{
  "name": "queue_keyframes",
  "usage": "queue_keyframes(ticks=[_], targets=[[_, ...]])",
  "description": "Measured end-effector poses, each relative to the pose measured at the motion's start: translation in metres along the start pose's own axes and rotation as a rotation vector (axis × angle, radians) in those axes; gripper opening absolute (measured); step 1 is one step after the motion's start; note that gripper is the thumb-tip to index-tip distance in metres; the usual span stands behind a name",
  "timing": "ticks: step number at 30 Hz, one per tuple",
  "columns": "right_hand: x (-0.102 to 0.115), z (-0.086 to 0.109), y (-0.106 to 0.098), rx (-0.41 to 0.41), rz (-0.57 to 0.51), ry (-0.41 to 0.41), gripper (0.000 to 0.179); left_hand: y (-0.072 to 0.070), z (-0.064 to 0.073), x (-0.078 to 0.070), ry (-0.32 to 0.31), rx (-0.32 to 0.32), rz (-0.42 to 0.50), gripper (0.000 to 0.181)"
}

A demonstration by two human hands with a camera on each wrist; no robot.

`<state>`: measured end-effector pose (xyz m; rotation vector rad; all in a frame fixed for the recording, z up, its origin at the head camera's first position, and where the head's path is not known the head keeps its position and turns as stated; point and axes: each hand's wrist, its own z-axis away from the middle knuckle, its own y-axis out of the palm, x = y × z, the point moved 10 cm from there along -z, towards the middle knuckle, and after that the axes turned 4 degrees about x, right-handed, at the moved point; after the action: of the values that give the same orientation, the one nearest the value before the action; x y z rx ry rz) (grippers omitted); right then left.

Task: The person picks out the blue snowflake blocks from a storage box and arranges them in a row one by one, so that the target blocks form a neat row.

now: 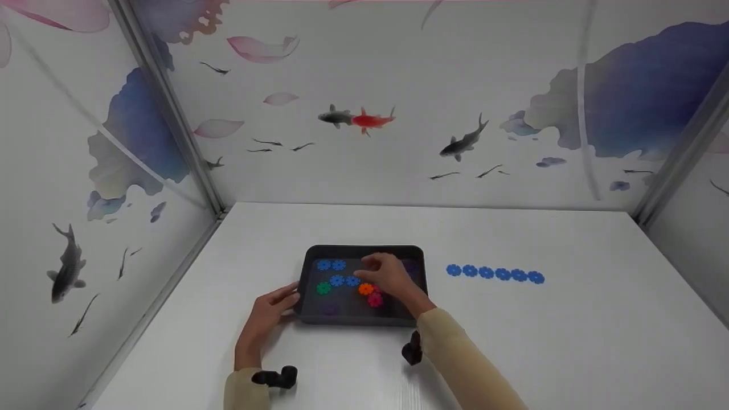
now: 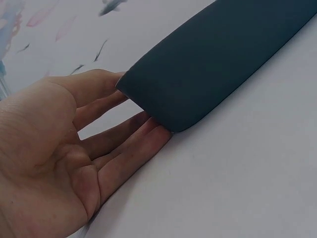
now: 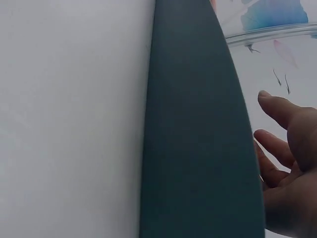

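Observation:
A dark rectangular tray (image 1: pixel 359 320) stands on the table, holding several flower-shaped plastic discs. Blue discs (image 1: pixel 337 281) lie on its left half and middle, near a green disc (image 1: pixel 323 288). An orange disc (image 1: pixel 365 289) and a pinkish-red disc (image 1: pixel 375 299) are just below my right hand (image 1: pixel 388 278). This hand hovers over the tray, thumb and fingers apart, with nothing visible between them. My left hand (image 1: pixel 267 316) touches the tray's left side; in the left wrist view, its nearly straight fingertips rest against the tray's corner (image 2: pixel 173 109).
Right of the tray, several blue discs (image 1: pixel 494 273) lie in a row on the white table (image 1: pixel 569 330). Dark purple discs (image 1: pixel 330 309) are faint against the tray floor. Printed panels (image 1: pixel 387 171) with fish and petals wall the table at the back and sides.

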<state>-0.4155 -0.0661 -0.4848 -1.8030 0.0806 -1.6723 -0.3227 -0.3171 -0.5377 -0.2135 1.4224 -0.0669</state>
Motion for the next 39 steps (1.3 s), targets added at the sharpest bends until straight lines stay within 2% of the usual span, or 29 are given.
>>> queue_keyframes(ticks=[10,16,21,26,29,39], targets=[[-0.011,-0.008,0.016,0.028,0.041,0.051,0.049,0.002,-0.002,0.001,0.003,0.003,0.001,0.044],[-0.012,-0.009,0.023,0.051,0.07,0.048,0.049,0.004,-0.002,0.002,0.004,0.008,-0.001,0.044],[-0.012,-0.011,0.023,0.032,0.126,0.033,0.049,0.004,-0.001,0.0,0.005,0.001,-0.002,0.044],[-0.011,-0.013,0.023,0.012,0.156,0.056,0.047,0.004,0.002,-0.003,0.006,-0.006,0.005,0.042],[-0.011,-0.013,0.023,-0.007,0.162,0.069,0.044,0.004,0.002,-0.004,0.004,-0.005,0.004,0.042],[-0.005,-0.014,0.026,-0.041,0.178,0.038,0.035,0.001,0.001,-0.003,-0.003,-0.012,-0.011,0.042]])
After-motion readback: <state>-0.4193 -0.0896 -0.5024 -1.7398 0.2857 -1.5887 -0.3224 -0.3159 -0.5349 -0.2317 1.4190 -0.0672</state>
